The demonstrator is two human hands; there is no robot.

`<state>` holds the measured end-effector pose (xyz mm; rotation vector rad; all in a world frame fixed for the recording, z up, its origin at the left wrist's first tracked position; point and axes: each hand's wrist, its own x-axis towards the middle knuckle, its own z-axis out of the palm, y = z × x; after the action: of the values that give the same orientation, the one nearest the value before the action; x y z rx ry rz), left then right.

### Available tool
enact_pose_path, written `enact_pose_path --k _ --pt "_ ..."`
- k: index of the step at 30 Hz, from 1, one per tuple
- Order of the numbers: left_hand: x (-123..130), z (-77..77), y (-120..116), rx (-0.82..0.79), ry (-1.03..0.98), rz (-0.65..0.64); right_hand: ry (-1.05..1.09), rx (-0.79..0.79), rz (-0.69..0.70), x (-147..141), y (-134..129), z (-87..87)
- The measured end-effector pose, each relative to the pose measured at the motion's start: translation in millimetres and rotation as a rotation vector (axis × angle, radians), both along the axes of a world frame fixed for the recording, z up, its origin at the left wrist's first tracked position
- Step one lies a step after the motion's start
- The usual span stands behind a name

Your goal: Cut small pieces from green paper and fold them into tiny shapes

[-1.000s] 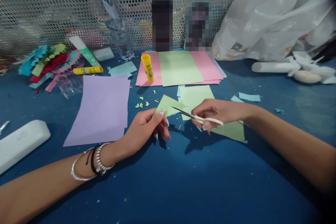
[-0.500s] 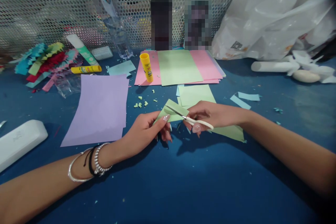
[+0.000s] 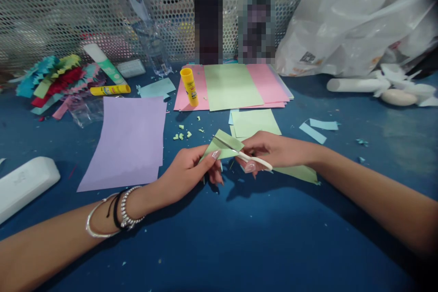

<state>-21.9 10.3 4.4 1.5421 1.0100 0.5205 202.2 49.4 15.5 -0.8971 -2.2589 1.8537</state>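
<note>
My left hand (image 3: 196, 166) pinches a small piece of light green paper (image 3: 224, 142) between thumb and fingers, above the table. My right hand (image 3: 265, 150) grips white-handled scissors (image 3: 256, 160), their blades lying across the green paper and pointing left. Beyond the hands lie several cut green squares (image 3: 256, 122) on the table. A larger green piece (image 3: 297, 173) is partly hidden under my right wrist. Tiny green scraps (image 3: 181, 137) are scattered to the left of the squares.
A purple sheet (image 3: 128, 141) lies at left, near a white case (image 3: 30, 187). A yellow glue stick (image 3: 189, 86) stands on pink sheets (image 3: 255, 83) at the back. Blue strips (image 3: 313, 133) lie right of the squares, before a plastic bag (image 3: 328, 27).
The scissors have moved slightly left, deeper across the green paper, and their handles have come closer together. My left hand keeps its hold on the paper.
</note>
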Motion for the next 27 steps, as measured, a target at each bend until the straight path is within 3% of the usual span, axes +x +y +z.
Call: enact_pose_path --k 27 --pt "1.3 1.7 -0.2 0.006 0.029 0.0 0.119 -0.09 -0.012 2.4 2.5 -7.6"
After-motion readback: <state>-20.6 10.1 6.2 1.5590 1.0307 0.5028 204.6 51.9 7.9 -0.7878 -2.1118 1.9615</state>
